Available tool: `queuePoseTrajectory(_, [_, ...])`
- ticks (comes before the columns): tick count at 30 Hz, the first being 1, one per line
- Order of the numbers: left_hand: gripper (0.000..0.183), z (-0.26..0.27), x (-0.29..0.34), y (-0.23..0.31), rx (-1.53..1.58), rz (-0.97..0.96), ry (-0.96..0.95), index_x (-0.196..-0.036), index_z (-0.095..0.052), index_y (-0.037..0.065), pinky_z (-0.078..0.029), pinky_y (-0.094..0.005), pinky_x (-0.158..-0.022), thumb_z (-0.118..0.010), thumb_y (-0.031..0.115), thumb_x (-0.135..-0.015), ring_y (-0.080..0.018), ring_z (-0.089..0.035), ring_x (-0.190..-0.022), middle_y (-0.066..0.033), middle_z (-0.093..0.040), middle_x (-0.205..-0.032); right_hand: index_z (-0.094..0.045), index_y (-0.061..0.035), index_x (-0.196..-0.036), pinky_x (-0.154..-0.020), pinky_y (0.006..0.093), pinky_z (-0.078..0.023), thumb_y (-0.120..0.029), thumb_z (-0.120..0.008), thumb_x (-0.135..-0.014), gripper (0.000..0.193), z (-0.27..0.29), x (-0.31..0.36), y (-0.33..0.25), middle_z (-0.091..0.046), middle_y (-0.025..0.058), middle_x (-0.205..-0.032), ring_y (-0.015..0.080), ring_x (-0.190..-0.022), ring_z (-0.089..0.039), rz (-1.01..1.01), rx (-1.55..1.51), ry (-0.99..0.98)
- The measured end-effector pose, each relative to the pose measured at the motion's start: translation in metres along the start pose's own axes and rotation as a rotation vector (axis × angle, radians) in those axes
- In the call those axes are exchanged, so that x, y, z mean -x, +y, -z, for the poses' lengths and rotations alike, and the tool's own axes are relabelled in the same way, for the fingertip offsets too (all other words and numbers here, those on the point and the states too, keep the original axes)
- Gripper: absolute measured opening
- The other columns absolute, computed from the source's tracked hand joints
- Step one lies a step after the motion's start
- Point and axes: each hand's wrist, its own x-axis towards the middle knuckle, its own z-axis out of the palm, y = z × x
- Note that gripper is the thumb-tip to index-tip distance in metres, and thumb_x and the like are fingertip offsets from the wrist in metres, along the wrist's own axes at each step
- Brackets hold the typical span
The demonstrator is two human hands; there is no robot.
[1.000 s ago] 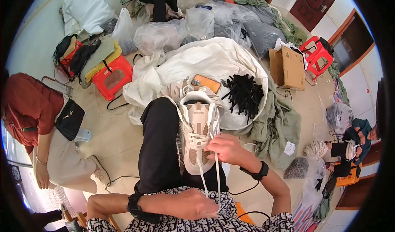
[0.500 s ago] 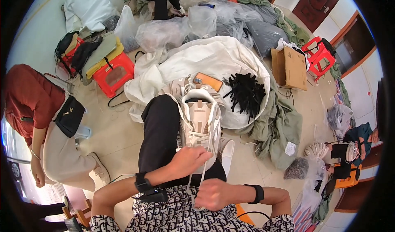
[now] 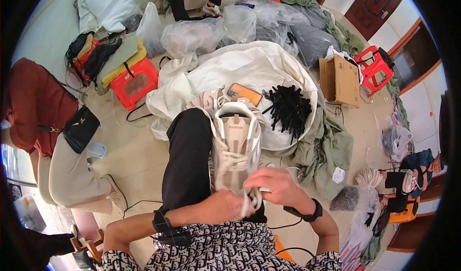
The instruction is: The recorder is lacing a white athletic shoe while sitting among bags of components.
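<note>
Sneaker (image 3: 235,134) on lap (image 3: 188,160), toe toward patterned shirt (image 3: 221,240). Lace (image 3: 245,206) beside toe, apparently pinched in grip of left hand (image 3: 228,206) and right hand (image 3: 274,185); fingertips blurred. Slipping loop or uneven tug could slacken lacing, tilt sneaker. Phone (image 3: 245,94) beyond heel: jolt could nudge it.

1 head view | fisheye | faces down, forward | shoe (image 3: 236,137) near, brown door (image 3: 373,10) far
</note>
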Motion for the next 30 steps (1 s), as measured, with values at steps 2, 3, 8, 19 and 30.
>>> queuePoseTrajectory(2, [0.01, -0.009, 0.003, 0.005, -0.263, -0.652, -0.132, -0.077, -0.055, 0.004, -0.046, -0.0352, -0.048, -0.06, 0.012, -0.074, -0.0295, -0.057, -0.055, -0.0103, -0.054, -0.061, -0.064, -0.0103, -0.082, -0.054, 0.0283, -0.046, -0.011, -0.067, -0.063, 0.019, -0.002, 0.002, 0.008, -0.06, 0.0022, -0.077, 0.0179, -0.065, -0.059, 0.009, 0.112, -0.124])
queuePoseTrajectory(3, [0.014, -0.019, 0.006, 0.009, -0.426, -0.657, -0.148, -0.073, -0.051, 0.005, -0.045, -0.0359, -0.047, -0.063, 0.01, -0.067, -0.028, -0.056, -0.052, -0.0092, -0.052, -0.06, -0.065, -0.0105, -0.081, -0.055, 0.0287, -0.045, -0.015, -0.069, -0.064, 0.018, -0.005, 0.002, 0.012, -0.06, 0.0028, -0.076, 0.0183, -0.065, -0.058, 0.021, 0.222, -0.247])
queuePoseTrajectory(8, [0.013, -0.03, 0.003, 0.004, -0.459, -0.67, -0.145, -0.068, -0.047, 0.006, -0.044, -0.0356, -0.045, -0.059, 0.01, -0.069, -0.0258, -0.055, -0.051, -0.0083, -0.05, -0.057, -0.064, -0.008, -0.08, -0.056, 0.0296, -0.045, -0.015, -0.07, -0.064, 0.019, -0.013, 0.008, 0.023, -0.058, 0.0041, -0.073, 0.0204, -0.064, -0.056, -0.025, 0.329, -0.278])
queuePoseTrajectory(19, [0.005, 0.062, 0.023, 0.036, -0.368, -0.354, 0.334, -0.082, -0.057, 0.003, -0.045, -0.036, -0.051, -0.057, 0.004, -0.077, -0.0287, -0.058, -0.056, -0.0145, -0.054, -0.062, -0.063, -0.0071, -0.09, -0.057, 0.0301, -0.047, -0.008, -0.066, -0.067, 0.023, -0.024, -0.034, 0.047, -0.06, 0.0048, -0.07, 0.0193, -0.063, -0.058, -0.337, 0.01, -0.04])
queuePoseTrajectory(30, [0.009, 0.05, 0.018, 0.063, -0.52, -0.799, 0.184, -0.077, -0.06, 0.004, -0.043, -0.0314, -0.049, -0.067, 0.008, -0.072, -0.0213, -0.053, -0.053, -0.0052, -0.052, -0.062, -0.061, -0.0031, -0.087, -0.053, 0.0258, -0.044, -0.01, -0.066, -0.071, 0.018, -0.046, -0.038, 0.02, -0.06, 0.0064, -0.065, 0.0108, -0.054, -0.055, -0.284, -0.379, -0.257])
